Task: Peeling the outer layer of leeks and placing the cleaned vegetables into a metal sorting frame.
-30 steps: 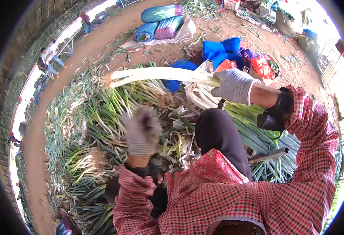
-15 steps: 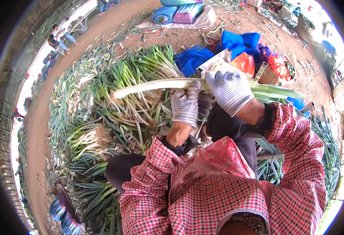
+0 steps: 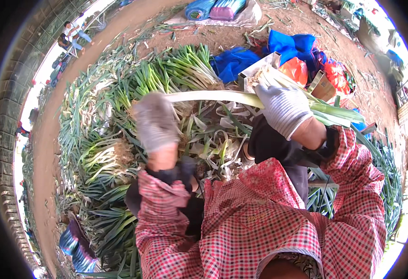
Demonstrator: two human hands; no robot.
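Observation:
My gloved right hand (image 3: 285, 109) is closed around a leek (image 3: 208, 96), whose long pale stem stretches left across the view. My gloved left hand (image 3: 155, 120) is smeared by motion at the stem's left end, so its fingers and grip cannot be made out. Behind my right hand, a pale open-topped box (image 3: 245, 80) contains leeks with stringy roots (image 3: 265, 74). Below the stem, loose peeled leaves (image 3: 213, 146) litter the ground between my knees.
Bunched leeks (image 3: 190, 65) lie ahead, and a rooty bundle (image 3: 106, 158) is at left. Blue cloth (image 3: 232, 64) and an orange-red bag (image 3: 295, 70) lie beyond the box. Bagged bundles (image 3: 227, 9) rest on a pale sheet. A person (image 3: 76, 35) sits far left.
My left hand has moved left along the stem, from near my right hand to its far end. The right hand has shifted slightly right and down, still gripping the leek.

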